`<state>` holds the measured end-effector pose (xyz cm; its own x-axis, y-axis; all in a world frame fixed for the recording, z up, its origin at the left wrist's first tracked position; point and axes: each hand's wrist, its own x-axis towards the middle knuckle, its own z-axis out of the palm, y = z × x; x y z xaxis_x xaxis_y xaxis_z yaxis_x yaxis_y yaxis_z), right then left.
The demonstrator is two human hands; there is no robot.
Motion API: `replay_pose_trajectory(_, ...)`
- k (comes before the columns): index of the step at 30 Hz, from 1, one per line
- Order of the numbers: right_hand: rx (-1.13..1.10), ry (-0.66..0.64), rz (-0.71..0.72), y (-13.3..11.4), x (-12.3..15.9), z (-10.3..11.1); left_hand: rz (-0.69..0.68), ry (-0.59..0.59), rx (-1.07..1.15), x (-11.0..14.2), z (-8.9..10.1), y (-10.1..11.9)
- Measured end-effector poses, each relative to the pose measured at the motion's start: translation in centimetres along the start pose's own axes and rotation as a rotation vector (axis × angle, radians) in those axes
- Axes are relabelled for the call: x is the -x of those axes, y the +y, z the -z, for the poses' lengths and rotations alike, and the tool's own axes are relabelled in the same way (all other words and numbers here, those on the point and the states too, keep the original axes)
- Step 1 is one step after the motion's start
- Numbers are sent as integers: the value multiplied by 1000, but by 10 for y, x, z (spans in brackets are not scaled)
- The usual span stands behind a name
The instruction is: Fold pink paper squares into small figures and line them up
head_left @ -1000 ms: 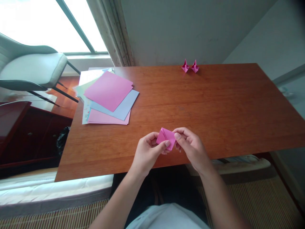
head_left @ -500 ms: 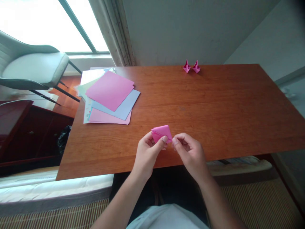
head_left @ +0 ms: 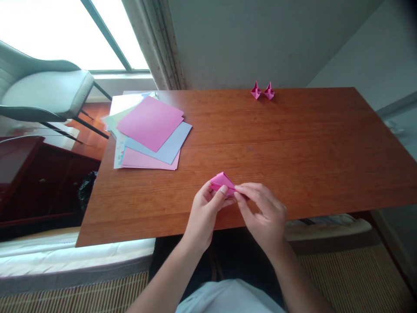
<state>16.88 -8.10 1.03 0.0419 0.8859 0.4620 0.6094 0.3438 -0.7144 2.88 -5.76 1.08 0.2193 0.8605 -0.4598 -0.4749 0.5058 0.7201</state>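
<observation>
Pink folded paper piece (head_left: 222, 180) held by the left hand (head_left: 203, 211) and the right hand (head_left: 264, 214) above the reddish-brown wooden table (head_left: 293, 152)

In the head view, the small piece is held up near the table's near edge, with a peak pointed toward the table's far edge. It is pinched by the nearly closed left hand, the thumb laid across its front and fingers placed behind. Its right corner is gripped by the right hand, with thumb and index finger brought close together and the other fingers partly bent.

At the table's left end, a bright pink square paper sheet (head_left: 150, 124) is laid over a light blue paper sheet (head_left: 176, 141), with pale pink paper sheets (head_left: 146, 161) placed lower in the pile. At the table's far edge, two pointed figures of folded pink paper (head_left: 256, 92) are set side by side. Beyond the table's left end, a pale grey chair (head_left: 48, 93) is seen.
</observation>
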Motion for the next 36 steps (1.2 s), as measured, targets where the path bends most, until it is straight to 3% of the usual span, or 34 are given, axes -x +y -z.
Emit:
replay_pose_trajectory(5,-142,-2,-188,-3,-2,4,-57,20,-49,-1,2,1)
replay_pose_trajectory(10,-321,-85,-357,-2,-9,7,-76,-104,-233,-3,11,8)
replay_pose_trajectory(13,-364,-65,-417,3,-9,5,-82,-146,-283,-2,14,10)
replay_pose_trajectory(18,-401,-16,-468,9,-9,4,-41,-181,-256,-1,20,8)
replay_pose_trajectory(36,-457,-49,-537,7,-10,0,-105,-62,-242,-1,17,1)
